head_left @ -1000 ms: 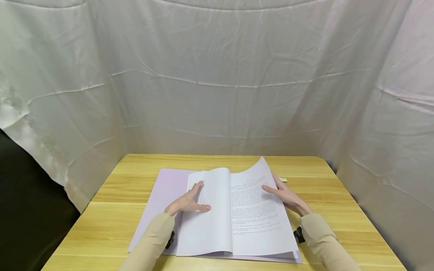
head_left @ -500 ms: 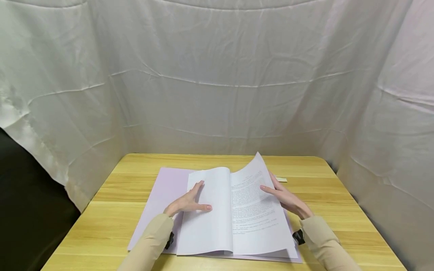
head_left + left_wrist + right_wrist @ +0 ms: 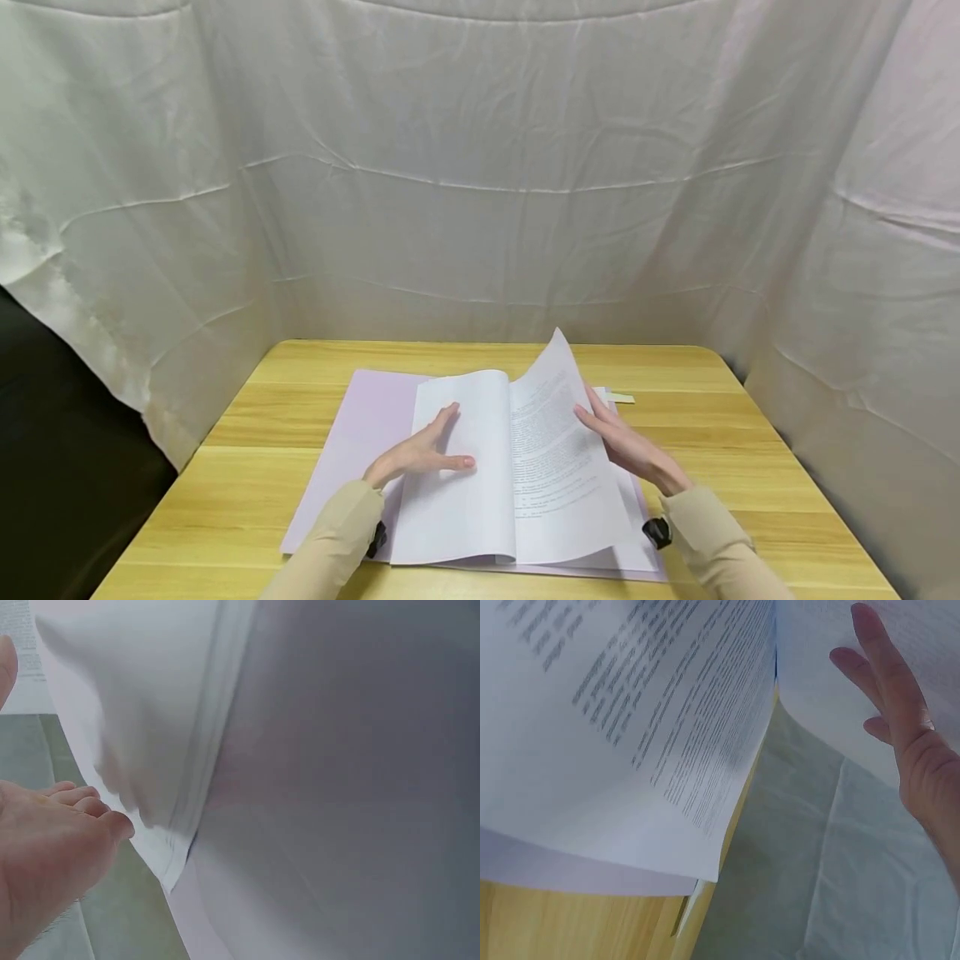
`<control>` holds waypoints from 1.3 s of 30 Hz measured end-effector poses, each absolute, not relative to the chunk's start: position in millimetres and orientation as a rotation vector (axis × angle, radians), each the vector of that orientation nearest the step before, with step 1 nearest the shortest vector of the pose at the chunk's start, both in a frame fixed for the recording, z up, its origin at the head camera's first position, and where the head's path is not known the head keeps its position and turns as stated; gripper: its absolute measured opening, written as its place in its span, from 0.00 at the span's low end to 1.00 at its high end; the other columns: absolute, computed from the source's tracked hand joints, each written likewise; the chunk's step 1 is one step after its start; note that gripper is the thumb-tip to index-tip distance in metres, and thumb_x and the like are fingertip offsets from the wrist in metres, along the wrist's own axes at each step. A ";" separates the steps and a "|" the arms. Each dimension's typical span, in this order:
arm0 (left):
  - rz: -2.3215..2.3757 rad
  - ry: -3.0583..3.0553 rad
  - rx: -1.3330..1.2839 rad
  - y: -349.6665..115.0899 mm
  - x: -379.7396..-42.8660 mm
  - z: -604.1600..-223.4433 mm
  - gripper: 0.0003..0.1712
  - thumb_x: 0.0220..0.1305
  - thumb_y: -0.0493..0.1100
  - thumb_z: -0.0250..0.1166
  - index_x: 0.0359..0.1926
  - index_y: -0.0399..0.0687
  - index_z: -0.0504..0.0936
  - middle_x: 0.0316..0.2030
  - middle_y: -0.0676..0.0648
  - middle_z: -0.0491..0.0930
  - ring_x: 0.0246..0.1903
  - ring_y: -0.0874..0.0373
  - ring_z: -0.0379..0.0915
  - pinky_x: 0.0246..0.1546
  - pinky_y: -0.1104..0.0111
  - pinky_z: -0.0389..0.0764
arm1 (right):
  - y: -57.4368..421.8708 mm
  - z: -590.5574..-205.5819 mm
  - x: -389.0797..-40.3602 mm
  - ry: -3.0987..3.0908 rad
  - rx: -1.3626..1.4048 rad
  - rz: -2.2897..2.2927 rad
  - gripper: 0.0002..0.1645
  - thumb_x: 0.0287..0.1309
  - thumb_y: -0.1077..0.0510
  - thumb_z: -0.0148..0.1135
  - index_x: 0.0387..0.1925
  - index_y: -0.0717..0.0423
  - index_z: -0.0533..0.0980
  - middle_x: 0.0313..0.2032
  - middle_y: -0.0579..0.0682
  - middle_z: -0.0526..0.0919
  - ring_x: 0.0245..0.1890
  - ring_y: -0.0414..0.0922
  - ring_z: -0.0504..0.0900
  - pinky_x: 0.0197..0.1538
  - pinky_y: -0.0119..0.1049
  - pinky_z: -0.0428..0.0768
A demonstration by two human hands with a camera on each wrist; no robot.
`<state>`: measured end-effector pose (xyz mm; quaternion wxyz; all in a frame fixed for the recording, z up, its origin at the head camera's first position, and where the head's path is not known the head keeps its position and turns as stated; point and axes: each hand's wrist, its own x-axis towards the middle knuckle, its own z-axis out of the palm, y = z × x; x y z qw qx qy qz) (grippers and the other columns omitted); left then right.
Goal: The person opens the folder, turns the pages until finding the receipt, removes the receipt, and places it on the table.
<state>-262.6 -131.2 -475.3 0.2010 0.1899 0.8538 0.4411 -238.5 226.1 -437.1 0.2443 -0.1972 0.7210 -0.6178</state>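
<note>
A bound stack of printed paper lies open on a lilac folder [image 3: 375, 417] on the table. My left hand [image 3: 420, 454], fingers and thumb spread, rests on the blank left page [image 3: 457, 517]. At the right, my right hand [image 3: 626, 442] holds the outer edge of a printed page [image 3: 555, 483], its thumb in front and its fingers behind. That page stands raised, its far corner curling up, with another sheet [image 3: 633, 542] showing underneath. In the left wrist view, part of the left hand [image 3: 60, 847] is beside the paper; in the right wrist view, the right hand's fingers [image 3: 900, 690] are extended.
A wooden table [image 3: 247, 492] carries the folder. Beyond the folder's right edge juts a small pale strip [image 3: 621, 398]. Grey-white cloth [image 3: 480, 233] hangs behind and at both sides, with a dark area [image 3: 67, 458] at the far left.
My right hand has moved slightly left with the page, whose far corner has risen and shifted left, uncovering more of the sheet below. The left hand has barely shifted.
</note>
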 end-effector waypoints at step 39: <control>1.782 1.858 0.674 -98.6 -249.6 -441.4 0.43 0.79 0.54 0.48 0.81 0.46 0.35 0.80 0.37 0.45 0.79 0.42 0.45 0.80 0.50 0.48 | 187.0 -437.1 -225.9 1.949 -0.572 -1.600 0.39 0.79 0.38 0.31 0.79 0.30 0.26 0.80 0.64 0.38 0.72 0.72 0.61 0.60 0.59 0.81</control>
